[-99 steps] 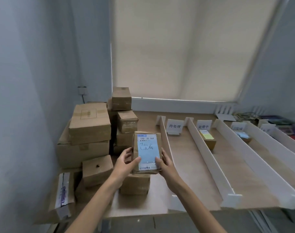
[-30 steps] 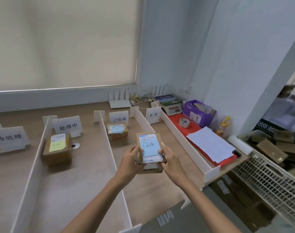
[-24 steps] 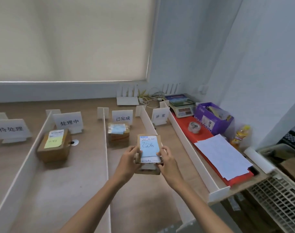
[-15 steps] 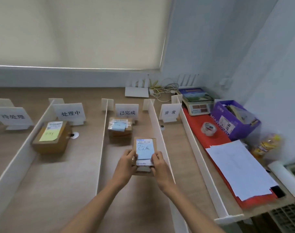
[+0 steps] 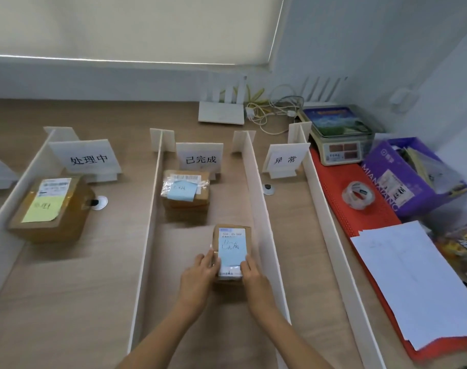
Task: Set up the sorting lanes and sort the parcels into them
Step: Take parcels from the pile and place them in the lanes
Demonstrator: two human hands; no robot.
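A small brown parcel [image 5: 231, 249] with a blue handwritten note on top sits low in the lane marked 已完成 [image 5: 200, 159]. My left hand [image 5: 196, 278] grips its left near corner and my right hand [image 5: 253, 275] its right near corner. Whether its base rests on the table I cannot tell. Farther up the same lane lies another parcel with a blue note [image 5: 185, 188]. White dividers [image 5: 261, 217] bound the lane. The lane to the left, marked 处理中 [image 5: 88, 159], holds a parcel with a yellow note [image 5: 51, 206]. The 异常 sign [image 5: 285, 159] marks the right lane.
Right of the lanes lie a red mat [image 5: 360, 209], a tape roll [image 5: 358, 195], white papers [image 5: 410, 283], a purple box [image 5: 413, 177] and a scale [image 5: 340, 134]. A white router [image 5: 221, 113] and cables [image 5: 275, 107] sit at the back.
I have turned from the parcel stack on the left to the lanes, carrying the parcel. Over the last second both hands lowered it into the 已完成 lane.
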